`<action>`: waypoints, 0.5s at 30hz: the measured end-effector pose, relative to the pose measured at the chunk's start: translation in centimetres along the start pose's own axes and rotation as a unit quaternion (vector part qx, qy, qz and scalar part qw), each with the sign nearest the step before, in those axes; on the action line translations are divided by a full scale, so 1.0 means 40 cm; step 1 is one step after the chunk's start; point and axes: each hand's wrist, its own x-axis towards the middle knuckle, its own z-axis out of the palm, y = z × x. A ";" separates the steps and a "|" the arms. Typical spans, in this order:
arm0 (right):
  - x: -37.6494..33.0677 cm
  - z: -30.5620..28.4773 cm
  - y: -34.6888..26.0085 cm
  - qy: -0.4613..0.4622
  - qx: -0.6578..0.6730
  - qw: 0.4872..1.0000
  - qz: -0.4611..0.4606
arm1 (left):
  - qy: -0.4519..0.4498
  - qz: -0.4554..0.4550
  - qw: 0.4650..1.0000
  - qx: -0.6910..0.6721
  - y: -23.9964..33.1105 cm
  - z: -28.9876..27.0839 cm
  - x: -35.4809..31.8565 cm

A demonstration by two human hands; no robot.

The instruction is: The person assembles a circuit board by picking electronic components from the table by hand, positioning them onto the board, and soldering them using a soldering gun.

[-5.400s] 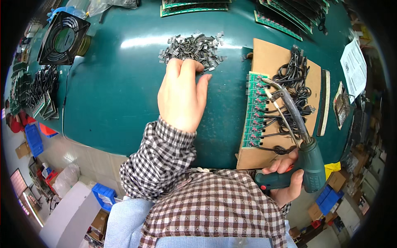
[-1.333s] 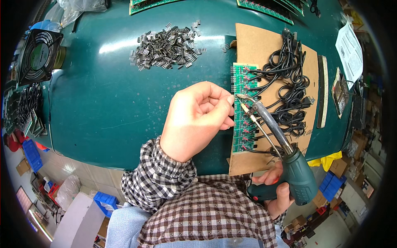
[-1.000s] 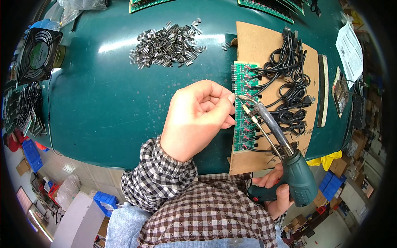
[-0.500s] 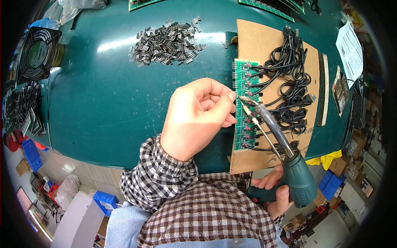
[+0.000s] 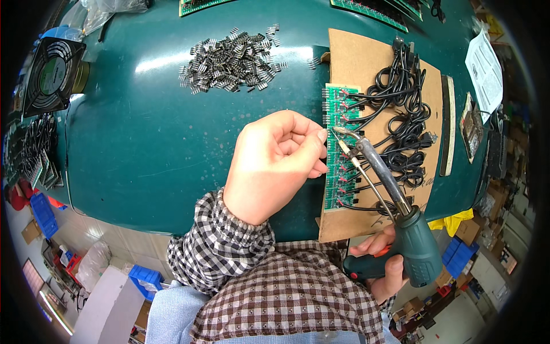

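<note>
My left hand (image 5: 269,163) is closed in a pinch at the left edge of a green circuit board strip (image 5: 334,198). Whatever its fingertips hold is too hidden to make out. In my right hand (image 5: 392,278) is a dark green soldering gun (image 5: 418,246), gripped by its handle. Its bent tip and thin wire-feed tube reach the board right beside my left fingertips. The board lies on a brown cardboard sheet (image 5: 361,54), with small pin connectors along part of its left edge. Black cables (image 5: 395,86) run from its right side and lie bundled on the cardboard.
A pile of small black pin connectors (image 5: 232,63) lies on the green table, with a few strays (image 5: 313,62) near the cardboard. A black fan (image 5: 52,76) stands at far left. More circuit boards (image 5: 369,12) lie at the back; a paper sheet (image 5: 484,71) is at right.
The soldering gun's tip has shifted slightly up and right along the board, and its body has tilted a little. An orange trigger part now shows by my right fingers. My left hand is nearly still.
</note>
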 end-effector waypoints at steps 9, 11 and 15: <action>0.000 0.000 0.000 0.000 -0.016 1.000 0.018 | 0.000 0.000 1.000 -0.007 -0.002 0.000 0.001; -0.003 -0.001 0.000 0.008 -0.013 1.000 0.020 | 0.000 0.001 1.000 -0.008 -0.001 0.001 0.001; -0.006 -0.001 0.002 0.015 -0.009 0.999 0.028 | 0.003 0.001 1.000 -0.006 0.001 0.001 0.001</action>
